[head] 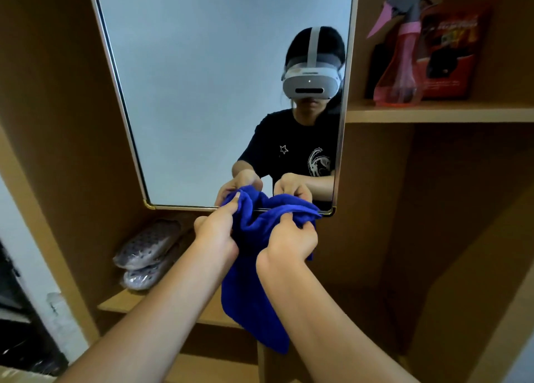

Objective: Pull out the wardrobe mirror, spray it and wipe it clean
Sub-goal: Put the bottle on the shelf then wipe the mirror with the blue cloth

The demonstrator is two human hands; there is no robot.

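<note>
2 hands on the blue cloth (254, 267), both gripping it just below the mirror's bottom edge. Left hand (218, 232) has fingers curled into the bunched top of the cloth, fingertips reaching up to the frame line. Right hand (291, 239) pinches a fold on the other side, thumb over the fabric. Rest of the cloth hangs down between the forearms. Mirror (208, 79) stands upright in a thin metal frame with brass-coloured bottom corners, set between the wardrobe's left side panel (57, 93) and the shelf section to the right. Glass reflects the person in a black t-shirt wearing a white headset, plus both hands and the cloth. Pink spray bottle (400, 64) stands upright on the upper right shelf (433, 112), well apart from the hands, trigger nozzle pointing left toward the mirror. Red package (450, 50) stands just behind the bottle, touching or nearly so, cannot tell which. 2 grey perforated slippers (147, 252) stacked on the low shelf (121, 303) at lower left, under the mirror.
</note>
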